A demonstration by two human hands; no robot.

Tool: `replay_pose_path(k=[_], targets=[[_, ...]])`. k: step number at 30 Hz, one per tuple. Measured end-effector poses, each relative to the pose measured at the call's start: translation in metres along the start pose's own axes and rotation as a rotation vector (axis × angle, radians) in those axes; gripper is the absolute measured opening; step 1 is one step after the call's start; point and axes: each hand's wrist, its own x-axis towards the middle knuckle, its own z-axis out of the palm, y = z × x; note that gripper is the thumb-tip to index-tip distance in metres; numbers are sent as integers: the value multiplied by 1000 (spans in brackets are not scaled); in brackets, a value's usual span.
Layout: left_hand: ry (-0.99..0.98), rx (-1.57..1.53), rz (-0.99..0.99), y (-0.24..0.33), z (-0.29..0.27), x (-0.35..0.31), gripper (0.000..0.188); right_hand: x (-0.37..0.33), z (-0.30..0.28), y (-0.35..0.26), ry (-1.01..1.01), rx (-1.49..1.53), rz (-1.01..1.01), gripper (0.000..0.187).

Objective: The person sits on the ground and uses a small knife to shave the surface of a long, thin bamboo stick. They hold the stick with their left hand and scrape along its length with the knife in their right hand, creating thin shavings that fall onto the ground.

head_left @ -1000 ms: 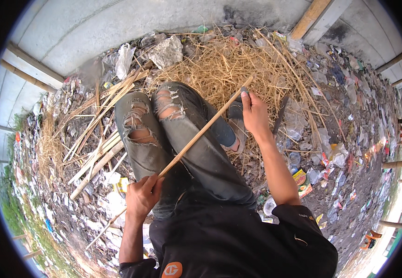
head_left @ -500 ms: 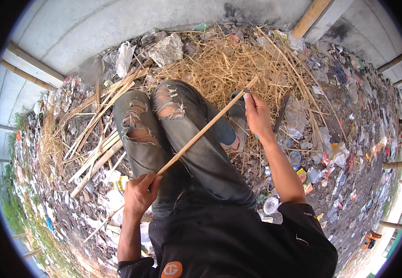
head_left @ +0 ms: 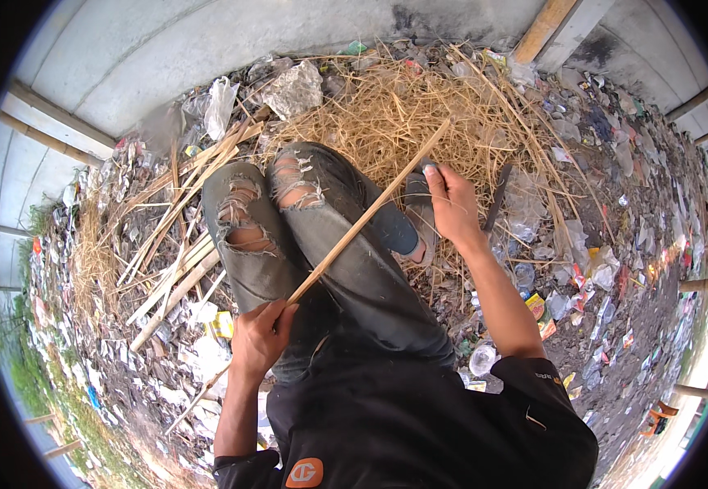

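My left hand (head_left: 259,336) is closed round a long, pale wooden or bamboo stick (head_left: 362,220), which slants up to the right across my knees. Its thinner tail (head_left: 199,399) comes out behind my left wrist. Close to the stick's upper end is my right hand (head_left: 453,200), its fingers curled and its thumb pointing at the stick. A small dark edge shows by the thumb tip; what the hand holds is mostly hidden. Between the stick and the thumb there is a slight gap. Beneath the stick are my ripped dark trousers (head_left: 354,269).
Ahead lies a heap of straw-like shavings (head_left: 403,106) against a grey wall (head_left: 207,49). Several split strips (head_left: 170,212) rest at the left. A dark flat bar (head_left: 497,197) lies right of my hand. Litter (head_left: 590,277) covers the ground, with a pale rock (head_left: 294,91) by the wall.
The stick has shifted slightly upward and to the right with my left hand. My right thumb, which was against the stick near its end, is now slightly off it.
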Motion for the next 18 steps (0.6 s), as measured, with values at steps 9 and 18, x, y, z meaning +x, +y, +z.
replay_pose_path(k=[9, 18], targets=[[-4, 22, -38, 17, 3, 12, 14, -29, 33, -13, -74, -31, -74, 43], [17, -6, -24, 23, 11, 17, 13, -29, 35, -15, -72, -15, -4, 43]])
